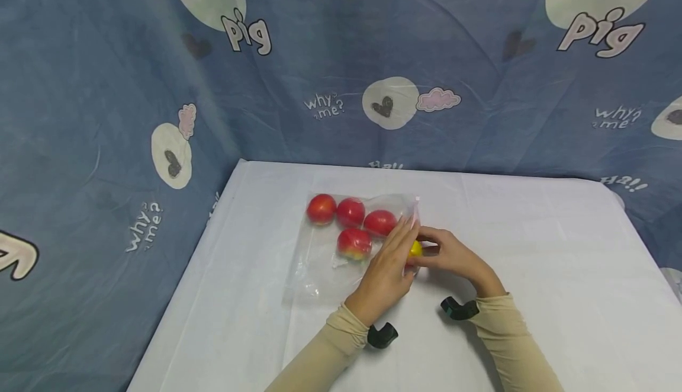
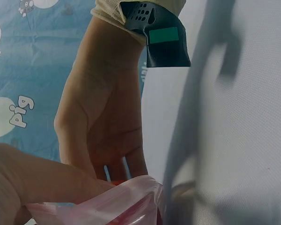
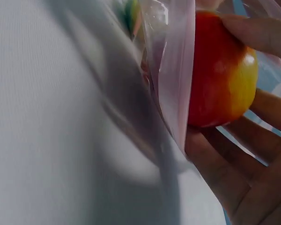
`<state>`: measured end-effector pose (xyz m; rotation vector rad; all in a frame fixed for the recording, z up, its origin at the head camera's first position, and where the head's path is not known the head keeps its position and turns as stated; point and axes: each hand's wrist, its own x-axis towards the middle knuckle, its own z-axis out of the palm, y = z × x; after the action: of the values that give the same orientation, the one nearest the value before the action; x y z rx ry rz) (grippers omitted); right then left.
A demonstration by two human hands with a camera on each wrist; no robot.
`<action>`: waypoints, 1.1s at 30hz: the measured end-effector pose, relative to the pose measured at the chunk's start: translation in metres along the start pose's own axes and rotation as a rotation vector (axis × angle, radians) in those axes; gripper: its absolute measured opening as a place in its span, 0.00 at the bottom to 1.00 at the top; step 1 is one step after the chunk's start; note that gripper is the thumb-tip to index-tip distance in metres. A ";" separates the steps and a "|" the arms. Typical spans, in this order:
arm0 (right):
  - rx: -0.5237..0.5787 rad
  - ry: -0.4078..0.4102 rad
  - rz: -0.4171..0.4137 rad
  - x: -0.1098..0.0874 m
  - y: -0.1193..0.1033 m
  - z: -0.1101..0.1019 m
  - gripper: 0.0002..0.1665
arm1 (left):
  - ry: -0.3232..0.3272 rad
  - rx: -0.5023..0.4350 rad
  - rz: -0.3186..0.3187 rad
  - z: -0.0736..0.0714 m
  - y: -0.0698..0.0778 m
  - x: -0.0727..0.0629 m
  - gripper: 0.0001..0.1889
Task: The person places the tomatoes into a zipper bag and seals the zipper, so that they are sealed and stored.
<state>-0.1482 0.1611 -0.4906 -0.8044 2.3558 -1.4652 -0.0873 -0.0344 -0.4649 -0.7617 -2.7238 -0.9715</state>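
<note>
A clear zip bag (image 1: 314, 273) lies flat on the white table, its pinkish mouth toward the right. Inside it are several red fruits (image 1: 350, 212), one with a yellow-green lower end. My left hand (image 1: 383, 276) reaches across the mouth and grips the bag's edge, fingers on top and thumb low at the film. At the mouth, my right hand (image 1: 453, 256) holds a red and yellow apple (image 3: 225, 70) between thumb and fingers. The right wrist view shows the apple right beside the pinkish bag edge (image 3: 178, 70). From above, only its yellow side shows between the hands.
The white-covered table (image 1: 559, 273) extends on both sides of the bag. Blue printed cloth (image 1: 453, 131) hangs behind it and along the left. Each wrist wears a dark camera mount, one (image 1: 382, 336) on the left and one (image 1: 459, 309) on the right.
</note>
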 end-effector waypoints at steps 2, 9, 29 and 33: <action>0.001 0.000 -0.003 0.002 0.000 0.003 0.31 | 0.009 0.008 0.012 0.000 0.000 0.000 0.48; 0.001 0.067 -0.033 0.009 0.001 0.013 0.35 | 0.024 0.016 0.011 0.000 -0.003 0.000 0.49; 0.061 0.079 -0.042 0.013 0.005 0.018 0.32 | -0.006 -0.011 -0.018 -0.001 -0.003 0.000 0.51; 0.057 0.083 -0.033 0.011 0.005 0.018 0.31 | -0.017 -0.030 -0.041 -0.001 -0.002 0.000 0.52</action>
<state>-0.1501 0.1426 -0.5025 -0.7865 2.3585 -1.6006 -0.0884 -0.0358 -0.4650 -0.7258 -2.7559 -1.0208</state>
